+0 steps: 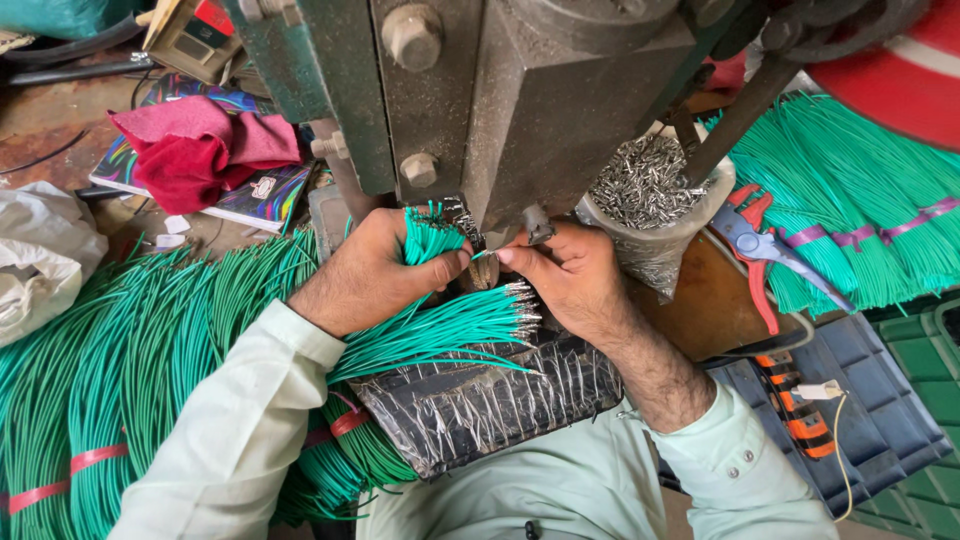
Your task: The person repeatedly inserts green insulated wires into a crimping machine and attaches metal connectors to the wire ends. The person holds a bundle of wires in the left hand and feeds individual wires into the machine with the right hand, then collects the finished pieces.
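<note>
While the left hand [375,270] closes its grip around a bundle of thin green insulated wires [440,325] just below the grey metal press [530,100], the right hand [565,275] pinches one wire's end at the press's foot, fingertips nearly touching the left thumb.

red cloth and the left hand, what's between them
In the head view, the green press frame's bolted foot stands between the red cloth and the left hand.

Smooth green plastic-coated wires [440,325], dull grey metal press [540,100], red cloth [195,150]
</note>
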